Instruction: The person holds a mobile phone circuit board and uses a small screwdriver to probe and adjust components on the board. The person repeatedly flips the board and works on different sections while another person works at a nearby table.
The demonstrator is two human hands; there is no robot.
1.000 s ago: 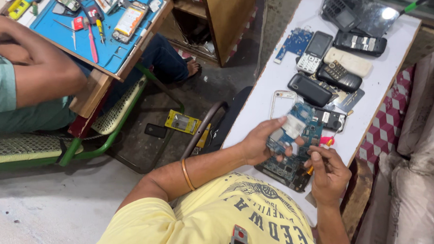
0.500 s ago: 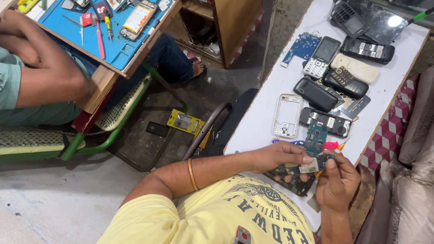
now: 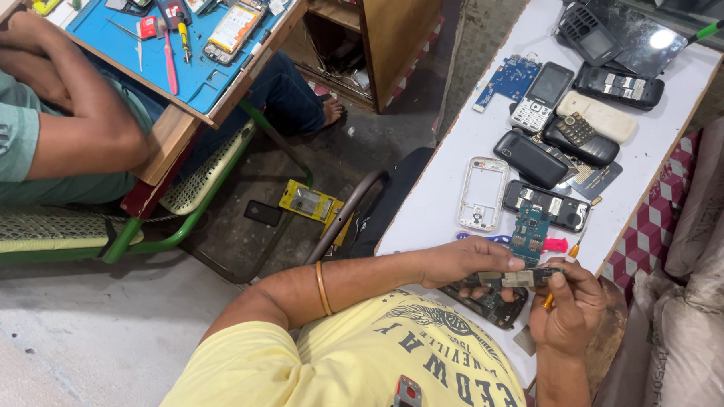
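While your left hand (image 3: pixel 464 262) pinches the dark phone part (image 3: pixel 513 278) flat over the near table edge, its long axis running left to right, your right hand (image 3: pixel 568 309) grips its right end, also clutching an orange-handled screwdriver (image 3: pixel 567 263).

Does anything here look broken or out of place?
Yes: a yellow packaged item and a small black part lie on the floor between the tables. On the white table, several phones are opened, like the white frame.
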